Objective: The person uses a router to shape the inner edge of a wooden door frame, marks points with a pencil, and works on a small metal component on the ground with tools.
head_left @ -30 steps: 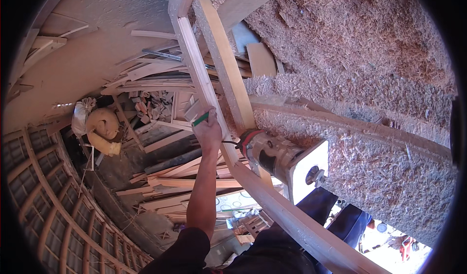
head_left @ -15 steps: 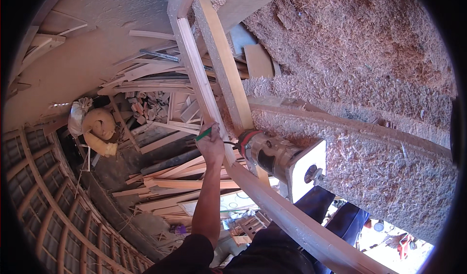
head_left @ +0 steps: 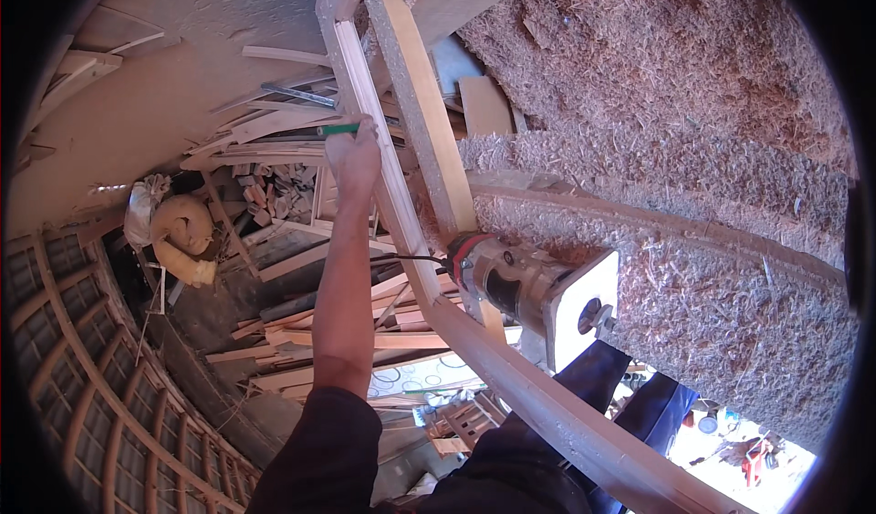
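Observation:
My left hand (head_left: pixel 356 162) is closed around a small green strip (head_left: pixel 339 130), its exact kind unclear. It presses against the grooved edge of a long wooden rail (head_left: pixel 388 172), at the upper part of that rail. A router (head_left: pixel 511 277) with a red band, a dark cord and a pale square base plate lies on its side just right of the rail. The router's collet points to the right. My right hand is out of view.
A second wooden bar (head_left: pixel 424 112) runs beside the rail. Wood shavings (head_left: pixel 675 76) are heaped on the right. Timber offcuts (head_left: pixel 283 194) and boards lie on the left, near a yellow coiled hose (head_left: pixel 182 231). My legs (head_left: pixel 652 414) show below.
My left hand has slid up along the rail, away from me, with the green strip still in it. The router has stayed on its side beside the rail.

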Demonstrator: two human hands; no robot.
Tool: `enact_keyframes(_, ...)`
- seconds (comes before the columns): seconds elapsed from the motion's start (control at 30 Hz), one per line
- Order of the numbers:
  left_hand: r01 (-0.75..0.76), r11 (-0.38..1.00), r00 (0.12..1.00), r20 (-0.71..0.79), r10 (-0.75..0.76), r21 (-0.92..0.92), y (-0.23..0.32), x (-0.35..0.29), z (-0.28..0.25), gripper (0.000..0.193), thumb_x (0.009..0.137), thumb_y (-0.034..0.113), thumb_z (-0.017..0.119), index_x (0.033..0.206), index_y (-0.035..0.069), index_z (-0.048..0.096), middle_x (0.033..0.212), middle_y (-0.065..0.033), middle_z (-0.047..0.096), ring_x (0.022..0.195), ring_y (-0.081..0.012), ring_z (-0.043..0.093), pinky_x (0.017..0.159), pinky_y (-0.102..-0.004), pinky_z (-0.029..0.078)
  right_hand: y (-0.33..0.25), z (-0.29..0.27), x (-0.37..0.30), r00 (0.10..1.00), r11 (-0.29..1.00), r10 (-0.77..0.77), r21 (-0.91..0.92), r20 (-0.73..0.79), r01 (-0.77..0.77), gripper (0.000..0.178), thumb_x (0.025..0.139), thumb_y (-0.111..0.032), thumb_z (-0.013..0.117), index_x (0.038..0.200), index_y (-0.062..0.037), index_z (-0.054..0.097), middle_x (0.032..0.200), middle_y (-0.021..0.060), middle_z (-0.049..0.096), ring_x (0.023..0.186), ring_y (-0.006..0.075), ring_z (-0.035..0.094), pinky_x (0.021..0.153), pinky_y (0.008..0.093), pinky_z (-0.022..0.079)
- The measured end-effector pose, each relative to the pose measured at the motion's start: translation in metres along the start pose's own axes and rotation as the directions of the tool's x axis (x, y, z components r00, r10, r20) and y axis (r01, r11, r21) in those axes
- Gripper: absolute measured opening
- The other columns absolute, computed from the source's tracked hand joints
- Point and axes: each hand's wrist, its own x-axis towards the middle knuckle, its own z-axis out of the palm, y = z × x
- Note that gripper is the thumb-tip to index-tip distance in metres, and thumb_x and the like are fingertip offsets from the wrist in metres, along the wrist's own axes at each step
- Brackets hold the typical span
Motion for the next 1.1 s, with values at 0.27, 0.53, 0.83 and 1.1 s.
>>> enact_keyframes(0.27,-0.108,0.817,0.993,-0.019,0.118,-0.567,0.106,-0.016,-0.034,0.015,0.097,0.010,0.060,0.107,-0.001,0.063,0.084,-0.0094,0.068,0.079,-0.0135,0.067,0.069,-0.0258,0.054,-0.014,-0.008,0.018,0.992,0.999,0.025,0.028,0.127,-0.029,0.018,0.086,-0.007,0.063,0.072,0.0023,0.066,0.068,0.0132,0.064,0.058,0.0241,0.063,0.053,0.0315,0.051)
enact_keyframes(0.53,0.017,0.737,0.655,0.565,0.502,-0.676,0.237,-0.205,-0.095,0.012,0.097,0.013,0.058,0.095,0.002,0.059,0.079,-0.0072,0.065,0.062,-0.0120,0.060,0.057,-0.0295,0.050,0.001,-0.059,0.018,0.734,0.974,0.132,0.049,0.666,-0.220,0.020,0.091,0.002,0.060,0.110,-0.0012,0.065,0.104,0.0138,0.065,0.104,0.0335,0.059,0.092,0.0447,0.048)
enact_keyframes(0.83,-0.313,0.790,0.394,0.685,0.613,-0.527,0.263,-0.293,0.001,0.026,0.096,0.026,0.059,0.087,0.002,0.057,0.064,-0.0190,0.061,0.062,-0.0386,0.065,0.056,-0.0494,0.049,0.004,-0.057,0.010,0.780,0.976,0.126,0.064,0.614,-0.207,0.020,0.090,0.002,0.061,0.109,-0.0005,0.067,0.105,0.0138,0.066,0.103,0.0330,0.060,0.091,0.0445,0.048)
enact_keyframes(1.1,-0.419,0.732,0.410,0.608,0.680,-0.537,0.239,-0.300,0.005,0.050,0.098,0.041,0.055,0.067,0.002,0.060,0.054,-0.0208,0.059,0.054,-0.0376,0.065,0.051,-0.0474,0.050,0.001,-0.053,0.011,0.789,0.983,0.115,0.048,0.604,-0.179,0.022,0.091,0.001,0.059,0.111,0.0012,0.067,0.104,0.0132,0.067,0.104,0.0328,0.060,0.095,0.0453,0.045)
